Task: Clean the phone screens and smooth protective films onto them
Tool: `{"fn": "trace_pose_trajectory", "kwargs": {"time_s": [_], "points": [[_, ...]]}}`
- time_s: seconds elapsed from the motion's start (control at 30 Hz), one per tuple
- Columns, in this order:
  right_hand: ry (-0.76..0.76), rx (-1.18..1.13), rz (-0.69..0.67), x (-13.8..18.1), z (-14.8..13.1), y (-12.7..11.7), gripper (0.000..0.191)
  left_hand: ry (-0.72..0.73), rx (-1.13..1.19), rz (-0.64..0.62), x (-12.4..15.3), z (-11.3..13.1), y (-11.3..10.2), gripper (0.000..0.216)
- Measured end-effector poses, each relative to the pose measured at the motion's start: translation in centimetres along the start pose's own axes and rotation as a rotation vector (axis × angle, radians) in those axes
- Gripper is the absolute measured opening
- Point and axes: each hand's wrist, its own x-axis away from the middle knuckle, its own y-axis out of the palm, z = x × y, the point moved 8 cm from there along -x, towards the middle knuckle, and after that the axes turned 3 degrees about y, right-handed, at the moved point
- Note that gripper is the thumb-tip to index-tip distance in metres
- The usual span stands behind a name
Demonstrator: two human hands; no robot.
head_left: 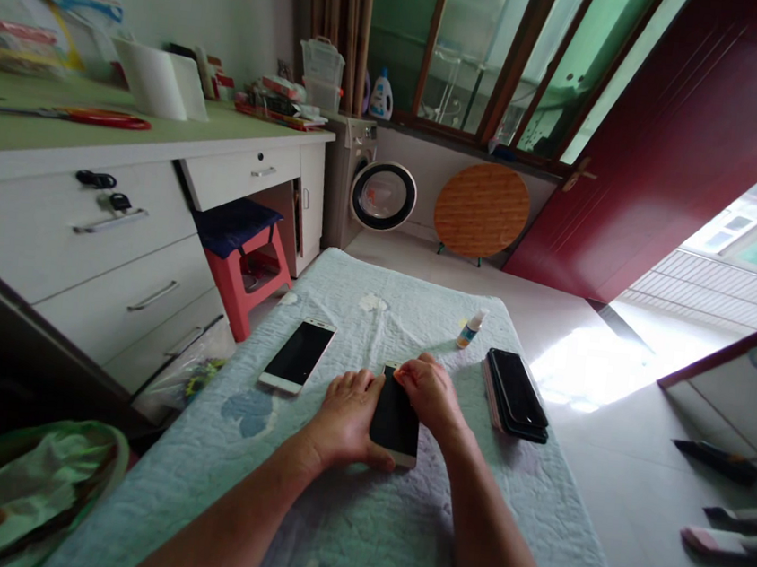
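A dark-screened phone (395, 419) lies flat on the pale quilted cloth (341, 514) in front of me. My left hand (345, 417) rests against its left edge, fingers curled along the side, steadying it. My right hand (429, 392) sits at the phone's upper right corner with the fingertips pinched together on the screen's top edge; what they pinch is too small to make out. A second phone with a white frame (297, 354) lies to the left. A stack of dark phones (516, 394) lies to the right.
A small bottle (472, 329) stands on the cloth's far side. White drawers (112, 246) and a red stool (246, 261) are on the left, and a green bag (19, 489) at the lower left. A washing machine (375, 188) and a round board (481, 209) stand behind.
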Motion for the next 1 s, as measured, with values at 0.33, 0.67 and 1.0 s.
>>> {"fn": "trace_pose_trajectory", "kwargs": {"time_s": [0.33, 0.67, 1.0], "points": [[0.018, -0.01, 0.114, -0.2, 0.7, 0.4, 0.021, -0.009, -0.041, -0.013, -0.1, 0.1, 0.0, 0.115], [-0.081, -0.091, -0.109, 0.2, -1.2, 1.4, 0.016, -0.026, 0.008, -0.004, 0.0, -0.1, 0.1, 0.109], [-0.108, -0.036, -0.429, 2.0, -2.3, 2.3, 0.012, -0.016, 0.007, -0.009, 0.0, -0.3, 0.2, 0.106]]}}
